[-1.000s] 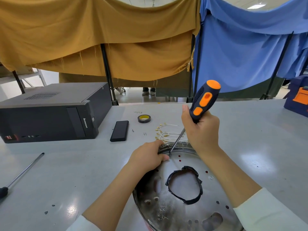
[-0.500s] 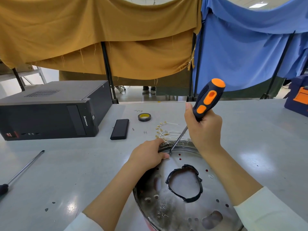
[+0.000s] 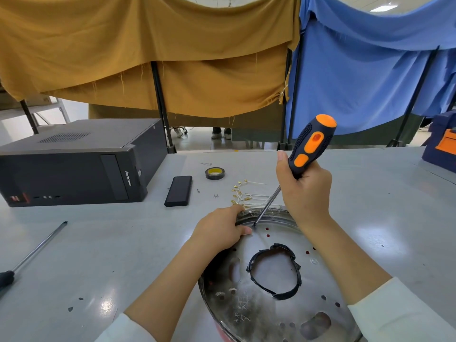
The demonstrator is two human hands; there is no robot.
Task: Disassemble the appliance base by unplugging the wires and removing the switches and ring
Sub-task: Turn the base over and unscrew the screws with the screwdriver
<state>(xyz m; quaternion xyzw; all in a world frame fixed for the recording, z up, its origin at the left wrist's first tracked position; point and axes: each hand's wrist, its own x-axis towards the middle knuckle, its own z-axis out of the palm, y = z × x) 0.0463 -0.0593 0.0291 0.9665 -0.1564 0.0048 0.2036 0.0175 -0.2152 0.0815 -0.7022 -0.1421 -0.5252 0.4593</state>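
The round shiny metal appliance base (image 3: 261,309) lies on the grey table in front of me, with a black ring (image 3: 254,264) lining its central hole. My left hand (image 3: 219,230) grips the base's far rim, fingers curled over the edge. My right hand (image 3: 306,193) grips an orange and black screwdriver (image 3: 311,144), tilted, with its tip on a screw near the far rim by my left fingertips. White wires with brass terminals (image 3: 246,193) lie on the table just beyond the base.
A black computer case (image 3: 74,166) stands at the left. A black slab (image 3: 179,191), a tape roll (image 3: 215,173) and small screws (image 3: 216,195) lie beyond the base. A second screwdriver (image 3: 32,255) lies at the left edge. A blue and orange box (image 3: 441,144) sits far right.
The screwdriver handle has shifted slightly up and to the right in my right hand. The tip stays on the same spot and my left hand keeps its hold.
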